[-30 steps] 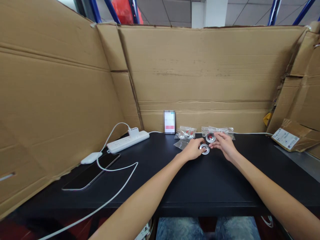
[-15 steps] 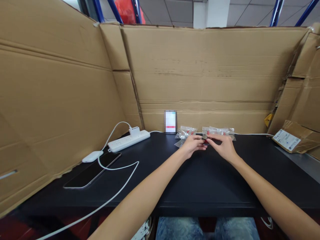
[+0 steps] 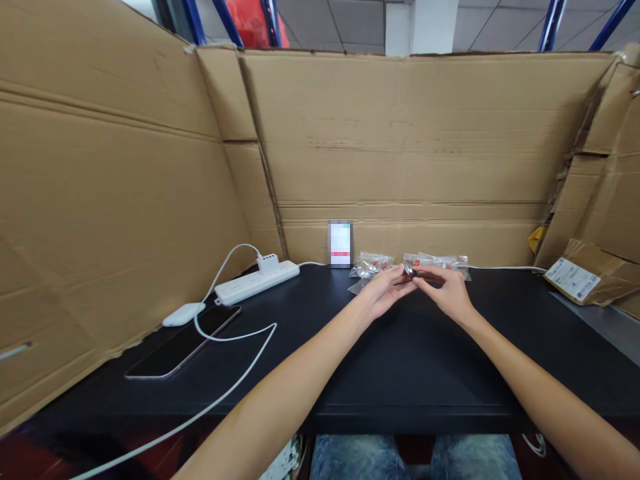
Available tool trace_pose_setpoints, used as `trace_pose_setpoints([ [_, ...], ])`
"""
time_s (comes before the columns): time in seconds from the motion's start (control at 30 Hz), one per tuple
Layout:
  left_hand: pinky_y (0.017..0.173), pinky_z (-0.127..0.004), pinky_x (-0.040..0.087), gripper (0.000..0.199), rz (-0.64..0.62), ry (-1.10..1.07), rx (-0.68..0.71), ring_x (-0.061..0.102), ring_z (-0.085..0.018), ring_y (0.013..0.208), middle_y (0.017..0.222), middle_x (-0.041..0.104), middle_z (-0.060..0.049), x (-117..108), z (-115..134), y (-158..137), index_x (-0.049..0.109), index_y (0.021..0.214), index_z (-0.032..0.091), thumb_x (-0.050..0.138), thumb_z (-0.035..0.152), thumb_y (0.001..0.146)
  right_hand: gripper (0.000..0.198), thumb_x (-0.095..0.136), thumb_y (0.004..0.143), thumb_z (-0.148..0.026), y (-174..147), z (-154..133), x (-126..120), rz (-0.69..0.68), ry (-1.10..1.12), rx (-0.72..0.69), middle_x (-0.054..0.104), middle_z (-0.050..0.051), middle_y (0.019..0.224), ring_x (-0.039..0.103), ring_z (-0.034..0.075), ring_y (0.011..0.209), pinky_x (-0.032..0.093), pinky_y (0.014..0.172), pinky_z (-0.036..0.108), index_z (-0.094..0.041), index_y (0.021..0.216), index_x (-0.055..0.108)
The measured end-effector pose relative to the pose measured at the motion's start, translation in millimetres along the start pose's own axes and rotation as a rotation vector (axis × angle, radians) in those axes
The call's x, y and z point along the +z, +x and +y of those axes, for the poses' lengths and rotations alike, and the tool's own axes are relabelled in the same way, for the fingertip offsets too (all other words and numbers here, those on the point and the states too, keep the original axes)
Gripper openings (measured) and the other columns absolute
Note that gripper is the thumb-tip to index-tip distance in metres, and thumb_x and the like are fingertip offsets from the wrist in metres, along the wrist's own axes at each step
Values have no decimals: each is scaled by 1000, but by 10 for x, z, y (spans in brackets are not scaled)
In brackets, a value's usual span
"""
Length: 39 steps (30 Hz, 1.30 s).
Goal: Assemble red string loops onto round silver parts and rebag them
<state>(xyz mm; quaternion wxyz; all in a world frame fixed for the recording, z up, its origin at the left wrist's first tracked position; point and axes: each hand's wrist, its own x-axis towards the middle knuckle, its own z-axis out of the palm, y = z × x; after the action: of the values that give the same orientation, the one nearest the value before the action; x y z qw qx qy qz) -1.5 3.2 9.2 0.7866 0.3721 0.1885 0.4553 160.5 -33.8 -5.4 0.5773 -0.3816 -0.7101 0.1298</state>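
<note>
Drawn together since a second ago, your left hand (image 3: 384, 292) and right hand (image 3: 447, 290) pinch the small metal piece (image 3: 409, 271) above the worktop (image 3: 400, 373), near the plastic bags (image 3: 374, 262): likely a two-handed fitting step, next move calling for steady alignment.

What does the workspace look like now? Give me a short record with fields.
Part: small round shiny metal piece, partly hidden by fingers
Left grip: fingertips at the metal piece, exact contact unclear
Right grip: thumb and finger pinching the metal piece
Beyond the grips: clear crinkled plastic bags
Back: lit rectangular screen, upright near brown corrugated cardboard wall
Left side: white plastic power strip, dark flat rectangular device
Right side: brown package with white label
</note>
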Motion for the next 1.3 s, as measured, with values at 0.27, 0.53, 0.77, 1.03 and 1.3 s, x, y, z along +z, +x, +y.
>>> trace_pose_setpoints([
  [0.27, 102, -43, 45, 6, -41, -26, 40, 69, -17, 87, 88, 71, -9, -10, 23, -9, 62, 83, 12, 58, 10, 87, 24, 66, 80, -26, 4, -43, 10, 31, 8, -17, 73, 5, 103, 71, 22, 89, 58, 86, 39, -23, 104, 72],
  [0.53, 101, -44, 46, 6, -69, 36, 37, 68, -18, 88, 91, 71, -9, -27, 66, -7, 65, 88, 12, 65, 13, 82, 24, 64, 81, -27, 1, -87, -1, 23, -36, -33, 73, 6, 104, 70, 22, 92, 58, 84, 38, -22, 104, 72],
  [0.77, 99, -42, 48, 9, -63, 94, 50, 67, -17, 90, 98, 70, -10, -29, 99, -3, 67, 89, 12, 66, 15, 81, 25, 62, 83, -30, 27, -133, -7, -32, -34, -29, 72, 6, 108, 67, 23, 98, 54, 89, 41, -24, 106, 71],
  [1.03, 87, -40, 54, 14, -66, 191, 51, 68, -18, 77, 84, 70, -10, -33, 117, -16, 65, 94, 13, 64, 15, 80, 30, 70, 76, -40, 66, -9, 22, 80, 198, 126, 71, 8, 93, 68, 21, 86, 56, 77, 35, -19, 98, 63],
  [1.3, 85, -37, 54, 21, -143, 309, 56, 67, -18, 77, 85, 70, -10, -16, 108, -24, 67, 101, 12, 65, 15, 80, 28, 70, 75, -45, 80, -16, -31, -77, 197, 183, 68, 5, 72, 64, 16, 63, 53, 61, 29, -17, 77, 66],
])
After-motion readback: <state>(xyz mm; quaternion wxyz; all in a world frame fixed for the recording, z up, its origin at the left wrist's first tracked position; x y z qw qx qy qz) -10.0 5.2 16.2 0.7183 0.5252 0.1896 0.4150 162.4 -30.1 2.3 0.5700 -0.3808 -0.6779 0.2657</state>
